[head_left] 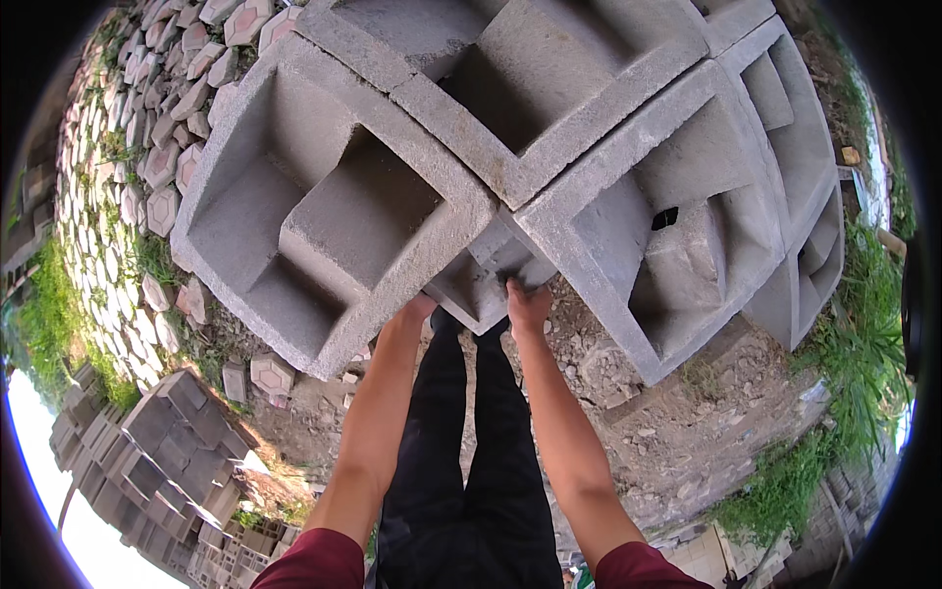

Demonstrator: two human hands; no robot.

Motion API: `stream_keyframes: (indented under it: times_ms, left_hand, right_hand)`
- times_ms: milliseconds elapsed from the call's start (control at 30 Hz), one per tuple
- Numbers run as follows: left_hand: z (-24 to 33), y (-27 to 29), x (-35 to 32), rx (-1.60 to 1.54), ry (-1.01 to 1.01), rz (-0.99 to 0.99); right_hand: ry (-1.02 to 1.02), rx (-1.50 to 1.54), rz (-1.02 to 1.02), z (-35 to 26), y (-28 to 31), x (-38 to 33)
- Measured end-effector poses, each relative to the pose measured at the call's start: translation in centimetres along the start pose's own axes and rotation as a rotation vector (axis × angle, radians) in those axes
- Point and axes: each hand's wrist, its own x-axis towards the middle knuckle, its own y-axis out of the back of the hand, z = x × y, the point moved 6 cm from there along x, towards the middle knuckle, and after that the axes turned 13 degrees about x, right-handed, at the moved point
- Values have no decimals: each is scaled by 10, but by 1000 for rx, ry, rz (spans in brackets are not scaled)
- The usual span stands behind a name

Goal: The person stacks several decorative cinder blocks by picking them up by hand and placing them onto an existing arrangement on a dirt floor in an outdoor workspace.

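The fingers of the right hand are curled and clamped over the near lower edge of a small grey concrete block, which sits wedged low among the big hollow concrete blocks stacked around it. The left hand reaches under the near corner of the large block just left of the small one; its fingers are hidden beneath that corner, so I cannot tell whether they are apart or closed.

Judging from this, the small block is being gripped for a pull or a shift, and it would go best with both hands under its lower edge, wrists straight, weight kept close to the legs (the neighbours lean in on it, so a slow draw seems wiser than a jerk).

Below the small block lies rubble-strewn ground; well to its left, hexagonal pavers.
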Motion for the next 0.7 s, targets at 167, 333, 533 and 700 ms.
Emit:
stream_keyframes:
  times_ms: [167,333,533,700]
  left_hand:
    - [-4,8,4,-2,-21,10]
    - [-6,12,-3,-30,-29,105]
    - [-8,24,11,65,-119,69]
    - [-5,3,7,22,-133,43]
  right_hand:
    - [-102,163,2,-6,-1,-1]
    - [-613,678,-21,-3,5,-25]
    - [-717,1078,56,35,18,-21]
    - [-556,1397,-126,1,-45,-2]
